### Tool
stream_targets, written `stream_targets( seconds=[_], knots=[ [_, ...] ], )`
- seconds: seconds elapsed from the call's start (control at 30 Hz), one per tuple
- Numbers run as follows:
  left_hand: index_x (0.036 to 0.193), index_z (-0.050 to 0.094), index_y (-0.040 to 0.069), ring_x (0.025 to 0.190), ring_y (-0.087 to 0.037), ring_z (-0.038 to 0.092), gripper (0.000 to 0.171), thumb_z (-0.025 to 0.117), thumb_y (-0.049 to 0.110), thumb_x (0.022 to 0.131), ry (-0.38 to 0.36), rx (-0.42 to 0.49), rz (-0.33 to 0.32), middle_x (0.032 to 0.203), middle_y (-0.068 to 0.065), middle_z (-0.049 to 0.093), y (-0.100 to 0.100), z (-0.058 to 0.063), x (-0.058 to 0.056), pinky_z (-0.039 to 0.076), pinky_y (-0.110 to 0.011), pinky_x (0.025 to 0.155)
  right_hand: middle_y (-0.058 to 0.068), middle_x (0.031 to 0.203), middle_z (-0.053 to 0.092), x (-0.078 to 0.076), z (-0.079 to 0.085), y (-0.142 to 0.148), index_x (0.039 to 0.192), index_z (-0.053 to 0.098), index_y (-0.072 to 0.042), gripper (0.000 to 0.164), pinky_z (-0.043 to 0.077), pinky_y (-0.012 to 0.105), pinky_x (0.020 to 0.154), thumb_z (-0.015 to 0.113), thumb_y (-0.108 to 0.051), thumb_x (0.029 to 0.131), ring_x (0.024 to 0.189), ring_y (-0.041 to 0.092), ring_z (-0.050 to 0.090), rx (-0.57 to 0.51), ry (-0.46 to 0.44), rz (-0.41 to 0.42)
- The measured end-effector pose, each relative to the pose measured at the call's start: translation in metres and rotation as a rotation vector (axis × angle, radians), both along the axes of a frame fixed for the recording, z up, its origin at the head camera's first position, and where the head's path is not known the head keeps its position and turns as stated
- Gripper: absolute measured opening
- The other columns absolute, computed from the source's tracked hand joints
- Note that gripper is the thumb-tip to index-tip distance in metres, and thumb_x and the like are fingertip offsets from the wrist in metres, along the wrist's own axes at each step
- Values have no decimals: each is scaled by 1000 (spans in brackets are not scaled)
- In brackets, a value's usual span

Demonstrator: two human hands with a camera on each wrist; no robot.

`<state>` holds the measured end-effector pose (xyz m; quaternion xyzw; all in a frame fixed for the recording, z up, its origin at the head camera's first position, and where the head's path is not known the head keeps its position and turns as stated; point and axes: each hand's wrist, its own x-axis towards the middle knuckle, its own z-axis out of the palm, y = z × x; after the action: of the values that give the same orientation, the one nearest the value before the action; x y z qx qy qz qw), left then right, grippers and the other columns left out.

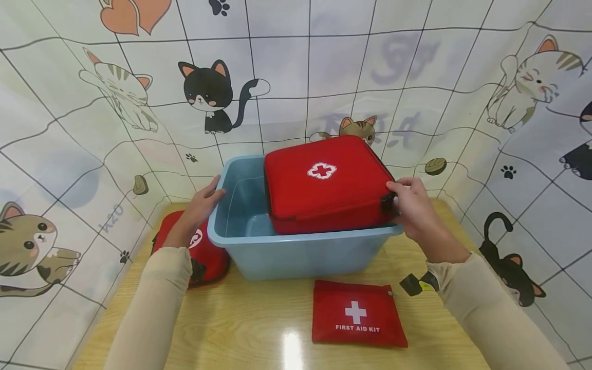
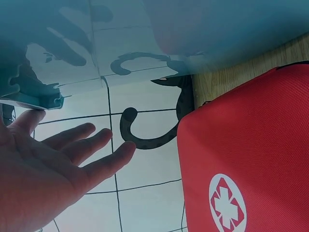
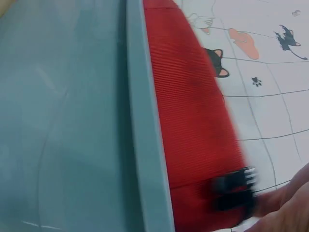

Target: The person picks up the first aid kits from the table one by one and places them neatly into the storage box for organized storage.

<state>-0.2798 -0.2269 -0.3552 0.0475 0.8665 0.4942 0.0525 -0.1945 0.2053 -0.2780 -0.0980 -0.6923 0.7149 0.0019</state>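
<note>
A large red first aid bag (image 1: 324, 190) with a white-edged cross emblem sits tilted in a light blue plastic tub (image 1: 296, 257), its right end up by the rim. My right hand (image 1: 413, 208) grips the bag's right front corner, beside a black buckle (image 3: 234, 191) in the right wrist view. At the tub's left rim rests my left hand (image 1: 196, 213), thumb over the edge; in the left wrist view its fingers (image 2: 108, 162) stretch out along the outside. Under that forearm lies a smaller red first aid bag (image 1: 210, 259), partly hidden.
A flat red pouch (image 1: 358, 318) marked FIRST AID KIT lies on the wooden table (image 1: 250, 318) in front of the tub. Small black and yellow items (image 1: 416, 284) are half covered by the right sleeve. A cat-patterned wall covering (image 1: 287, 77) surrounds the table's back and sides.
</note>
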Motion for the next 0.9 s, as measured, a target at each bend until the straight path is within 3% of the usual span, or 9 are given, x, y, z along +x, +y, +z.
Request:
stream_targets(
  seconds=[0.1,0.2,0.37,0.6,0.9],
  knots=[
    [157,1,39,146,-44,24,69,44,44,104,5,0,-5,166,-6,15,0,1,-1,35,-61,109,19,142,31,1,0,5,128,23,-13,28,39,62,102,39,-16,105,131,40,40,77,71,-70],
    [157,2,40,145,-44,26,68,45,43,104,4,8,1,166,-6,16,1,3,-2,37,-60,108,17,144,33,0,-2,14,138,25,-10,43,40,55,107,47,-21,103,135,38,38,221,150,-135],
    [157,2,41,147,-43,23,67,45,41,105,-14,12,8,166,-4,14,1,2,0,36,-60,109,20,163,9,-8,-17,30,156,13,-10,76,25,60,114,56,-39,100,148,41,19,422,185,-108],
    [158,3,37,146,-44,24,68,46,38,105,-8,16,-1,166,-5,15,3,-3,-2,38,-58,108,21,164,0,-23,-42,44,161,2,-17,87,21,69,111,55,-46,99,147,49,12,482,180,-39],
    [158,4,39,145,-43,28,68,46,43,104,4,25,4,165,-5,18,1,-2,-2,39,-59,107,24,164,5,-37,-44,48,161,4,-17,84,22,70,110,52,-46,100,146,50,17,524,185,30]
  ],
)
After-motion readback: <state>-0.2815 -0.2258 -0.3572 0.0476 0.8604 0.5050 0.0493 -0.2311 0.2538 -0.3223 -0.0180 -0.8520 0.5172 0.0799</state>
